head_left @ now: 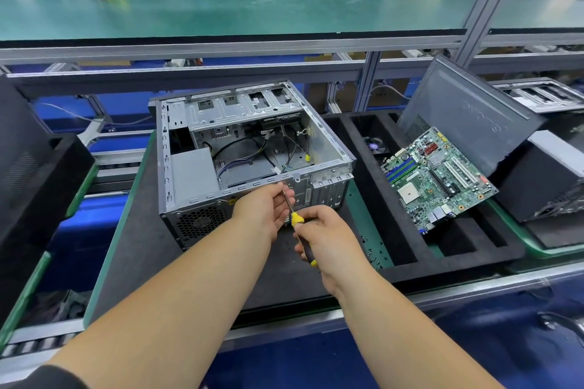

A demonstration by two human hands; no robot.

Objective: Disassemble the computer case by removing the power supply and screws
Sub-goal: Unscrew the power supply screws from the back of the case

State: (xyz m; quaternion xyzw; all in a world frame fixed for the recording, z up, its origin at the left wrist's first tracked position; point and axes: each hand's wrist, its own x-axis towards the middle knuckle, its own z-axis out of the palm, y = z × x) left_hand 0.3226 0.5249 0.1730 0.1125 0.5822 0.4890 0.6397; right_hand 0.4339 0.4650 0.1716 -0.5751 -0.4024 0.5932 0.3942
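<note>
Sheet-metal computer case (252, 148), boxy and grey, lies on its side with the open face up on a dark foam-topped tray (132, 249). Its rim is punched with small slots, and the near wall carries a honeycomb vent grille (200, 224) at the lower left. Inside, the power supply (192, 175), a plain matte grey block, sits in the near-left corner, with black, purple and yellow-tipped cables (252, 151) trailing loosely from it across the case floor.

Both bare hands meet at the near wall of the case. The right hand (322, 237) has its fingers curled round the yellow-and-black handle of a screwdriver (298, 224), whose thin steel shaft angles up towards the case's upper edge. The left hand (267, 210) pinches that shaft near the tip between thumb and fingertips, the other fingers bent beside it; the screw under the tip cannot be made out.

To the right, a black foam insert (407, 249) with long rectangular slots holds a green motherboard (437, 177), tilted and dense with sockets, slots and a red finned part. Small dark screws (374, 251) lie scattered on the green strip between tray and insert. A dark side panel (467, 114) leans behind the board. A green-topped shelf (221, 9) runs across above.
</note>
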